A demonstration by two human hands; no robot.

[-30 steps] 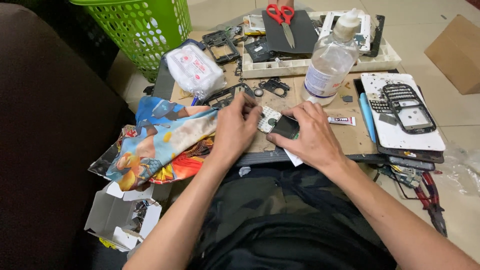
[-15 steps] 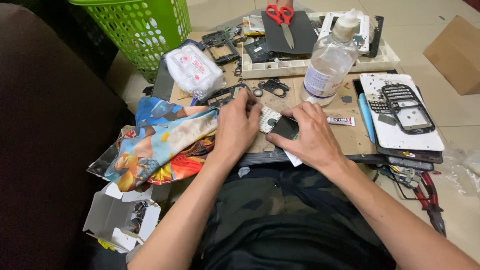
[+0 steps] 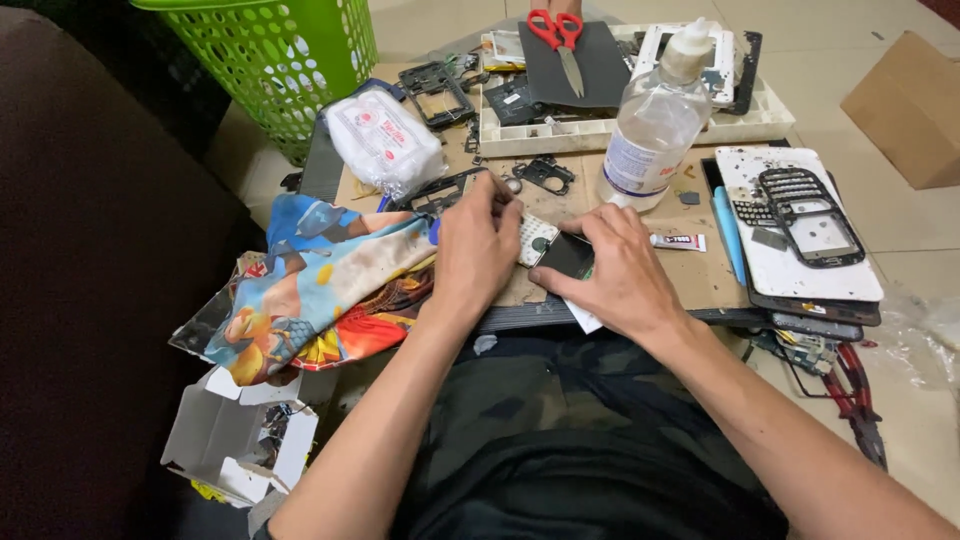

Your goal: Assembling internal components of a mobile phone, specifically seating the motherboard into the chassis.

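A small phone [image 3: 553, 247] with a white keypad and a dark screen lies on the brown work board [image 3: 700, 280] in front of me. My right hand [image 3: 615, 275] grips its screen end, fingers wrapped over the edge. My left hand [image 3: 478, 250] rests beside the keypad end, its fingers pinched on what looks like a thin dark tool [image 3: 497, 185]. The tool's tip is hidden by my fingers. Both hands touch at the phone.
A clear plastic bottle [image 3: 655, 125] stands behind the phone. Also around are a small glue tube [image 3: 680, 242], a white tray [image 3: 620, 125] with red scissors [image 3: 555, 35], phone shells [image 3: 805, 215] at right, a colourful cloth [image 3: 320, 285], a wipes pack [image 3: 385, 140] and a green basket [image 3: 270, 50].
My hands stay on the phone with only slight finger shifts. Nothing else has moved.
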